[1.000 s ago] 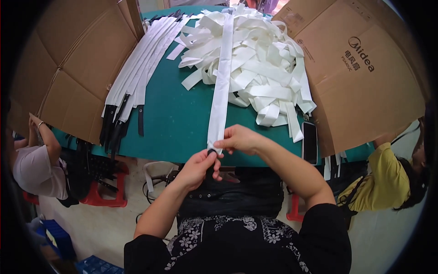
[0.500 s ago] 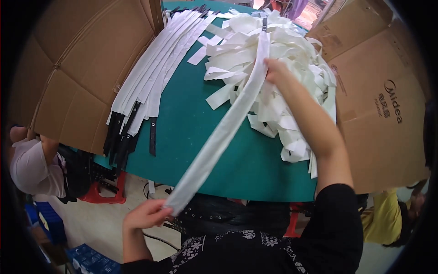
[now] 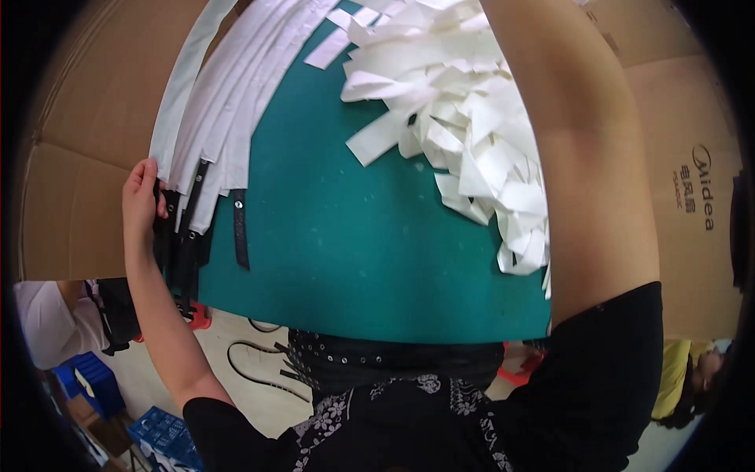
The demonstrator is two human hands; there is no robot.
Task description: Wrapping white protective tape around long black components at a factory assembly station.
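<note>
My left hand [image 3: 141, 197], at the far left of the table, is closed on the lower end of a long strip in a white sleeve [image 3: 171, 118]. This strip lies along the left edge of a row of white-sleeved black straps [image 3: 224, 118]. Black strap ends with metal eyelets [image 3: 240, 228] stick out of the sleeves near my fingers. My right forearm [image 3: 590, 157] reaches up over the right side and out past the top edge, so my right hand is out of view. Beside that arm lies a loose heap of white sleeves [image 3: 464, 126].
The green table [image 3: 354, 252] curves in front of me. Cardboard sheets stand left [image 3: 79, 173] and right [image 3: 680, 236]. Black eyelet strapping [image 3: 393, 362] lies over my lap, with a red stool [image 3: 523, 362] behind it. Other people sit at both sides.
The white-sleeved strip has swung from across the table's middle to the left row. My left hand moved up and left with it; my right hand has gone out past the top edge.
</note>
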